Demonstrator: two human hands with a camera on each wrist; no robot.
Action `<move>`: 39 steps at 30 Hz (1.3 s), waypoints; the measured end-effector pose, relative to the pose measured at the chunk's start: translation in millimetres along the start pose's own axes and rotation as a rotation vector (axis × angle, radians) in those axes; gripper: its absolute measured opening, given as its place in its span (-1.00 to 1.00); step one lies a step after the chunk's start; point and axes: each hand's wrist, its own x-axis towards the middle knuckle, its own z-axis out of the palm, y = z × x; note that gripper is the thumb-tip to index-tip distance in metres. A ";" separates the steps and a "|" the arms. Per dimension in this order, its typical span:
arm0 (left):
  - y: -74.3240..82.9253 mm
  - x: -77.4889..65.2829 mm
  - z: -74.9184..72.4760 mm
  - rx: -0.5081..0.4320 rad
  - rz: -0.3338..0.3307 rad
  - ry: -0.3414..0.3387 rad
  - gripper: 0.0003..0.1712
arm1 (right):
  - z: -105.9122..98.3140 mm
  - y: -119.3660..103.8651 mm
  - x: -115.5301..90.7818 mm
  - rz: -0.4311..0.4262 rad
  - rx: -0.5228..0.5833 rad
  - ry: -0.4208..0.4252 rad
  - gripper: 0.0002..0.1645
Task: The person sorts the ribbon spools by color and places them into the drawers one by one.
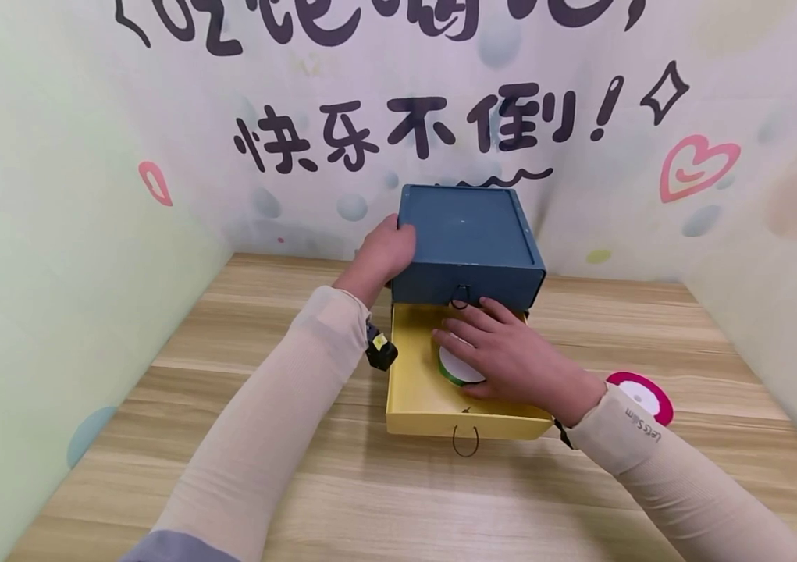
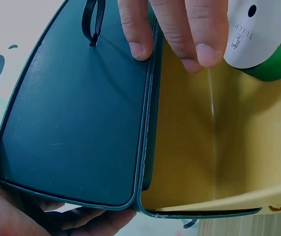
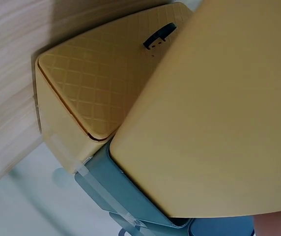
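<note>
The right hand (image 1: 510, 351) lies flat in the pulled-out yellow drawer (image 1: 419, 390), fingers stretched and relaxed over a green ribbon spool (image 1: 457, 371) with a white paper face; it covers the spool rather than clutching it, and the fingertips (image 2: 199, 49) reach back to where the drawer meets the box. From the left wrist view the spool (image 2: 258, 39) sits toward the inner end of the drawer, its white label and green edge clear of the fingers. Over on the other side, the left hand (image 1: 380, 254) is wrapped round the left rear corner of the blue box (image 1: 468, 234), thumb up on the lid edge, palm (image 2: 13, 216) pressed against the side, so it has a firm hold on the box. The box stands at the back of the wooden table (image 1: 398, 499), close to the printed backdrop (image 1: 440, 117) with its black lettering and pink heart. A small black loop pull (image 1: 460, 297) hangs on the blue front just above the right fingers, and a second loop (image 1: 465, 441) dangles from the yellow drawer's front. To the right of the drawer, partly hidden behind the right sleeve, a pink ribbon spool (image 1: 644, 394) lies on the table. The right wrist view shows only the drawer's quilted yellow outside and the blue box beneath it.
</note>
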 end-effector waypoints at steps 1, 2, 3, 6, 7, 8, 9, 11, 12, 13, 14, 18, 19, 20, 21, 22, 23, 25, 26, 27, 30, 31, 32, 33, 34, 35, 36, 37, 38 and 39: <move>-0.1 0.0 0.1 -0.002 0.000 -0.001 -0.37 | 0.0 -0.1 -0.1 0.000 0.000 0.000 -0.07; -0.2 -0.2 0.2 -0.003 0.000 -0.001 -0.37 | 0.2 -0.2 -0.3 0.000 0.000 0.002 -0.08; -0.2 -0.3 0.3 -0.004 0.001 -0.001 -0.38 | 0.3 -0.2 -0.3 0.000 0.001 0.003 -0.08; -0.1 -0.8 0.5 -0.008 0.001 0.000 -0.38 | 0.8 -0.2 -0.3 -0.001 0.002 0.009 -0.09; 0.0 -1.0 0.4 -0.008 0.000 0.000 -0.38 | 0.8 -0.2 -0.2 -0.003 0.002 0.011 -0.09; 0.0 -1.2 0.3 -0.009 0.000 0.001 -0.38 | 0.9 -0.1 -0.1 -0.004 0.002 0.013 -0.08; -0.1 -1.3 0.3 -0.010 -0.001 0.002 -0.38 | 0.9 -0.1 -0.1 -0.005 0.004 0.014 -0.08; -0.1 -1.3 0.3 -0.011 -0.004 0.001 -0.38 | 1.1 0.2 -0.1 -0.010 0.008 0.021 -0.08; -0.2 -1.3 0.3 -0.012 -0.006 0.000 -0.38 | 1.1 0.3 -0.2 -0.012 0.011 0.026 -0.09; -0.3 -1.2 0.4 -0.013 -0.006 -0.001 -0.38 | 1.1 0.4 -0.3 -0.014 0.011 0.030 -0.09; -0.4 -1.1 0.5 -0.013 -0.006 -0.001 -0.38 | 1.0 0.6 -0.5 -0.014 0.012 0.037 -0.10; -0.5 -0.3 0.5 -0.017 -0.006 -0.003 -0.38 | -0.4 1.6 -1.4 -0.013 0.007 0.060 -0.15; -0.5 -0.1 0.5 -0.017 -0.006 -0.003 -0.38 | -1.0 1.7 -1.7 -0.013 0.004 0.064 -0.16; -0.4 0.1 0.4 -0.015 -0.007 -0.004 -0.38 | -1.9 1.7 -2.0 -0.011 0.005 0.065 -0.17; -0.4 0.3 0.3 -0.015 -0.007 -0.004 -0.38 | -2.9 1.5 -2.4 -0.010 0.001 0.063 -0.17; -0.4 0.4 0.2 -0.014 -0.008 -0.005 -0.38 | -4.0 1.2 -2.6 -0.008 -0.001 0.061 -0.18; -0.3 0.4 0.0 -0.012 -0.009 -0.005 -0.38 | -5.5 0.7 -2.8 -0.006 -0.001 0.061 -0.18; 0.1 0.7 -0.3 -0.007 -0.012 -0.006 -0.37 | -8.4 0.0 -3.4 -0.001 0.000 0.068 -0.19; 0.2 0.9 -0.3 -0.006 -0.013 -0.006 -0.37 | -10.1 -0.5 -3.8 0.001 0.003 0.072 -0.20; 0.3 1.0 -0.3 -0.005 -0.013 -0.006 -0.37 | -12.1 -1.0 -4.3 0.001 0.006 0.080 -0.20; 0.6 1.2 -0.3 0.003 -0.012 -0.006 -0.36 | -18.7 -2.7 -6.5 -0.009 0.023 0.120 -0.22; 0.7 1.1 -0.3 0.007 -0.011 -0.006 -0.36 | -21.4 -3.5 -7.6 -0.016 0.030 0.136 -0.23; 0.4 1.3 -0.2 0.008 -0.009 -0.007 -0.36 | -23.7 -4.3 -8.7 -0.023 0.037 0.155 -0.23; 0.2 1.2 -0.1 0.011 -0.007 -0.007 -0.35 | -26.7 -5.3 -9.8 -0.031 0.042 0.173 -0.24; -0.1 1.2 -0.1 0.015 -0.004 -0.007 -0.35 | -29.4 -6.3 -11.0 -0.037 0.049 0.192 -0.25; -0.4 1.3 -0.1 0.019 0.000 -0.007 -0.35 | -32.0 -7.3 -12.5 -0.039 0.053 0.207 -0.28; -0.6 1.4 0.0 0.020 0.003 -0.006 -0.35 | -34.8 -8.5 -13.9 -0.039 0.056 0.221 -0.30; -0.8 1.3 -0.1 0.021 0.006 -0.006 -0.35 | -37.3 -9.7 -15.5 -0.038 0.058 0.237 -0.32; -0.9 1.3 -0.1 0.019 0.007 -0.007 -0.35 | -39.7 -11.0 -17.2 -0.033 0.062 0.252 -0.32; -0.9 1.1 -0.2 0.020 0.009 -0.008 -0.35 | -41.9 -12.6 -19.1 -0.025 0.064 0.262 -0.31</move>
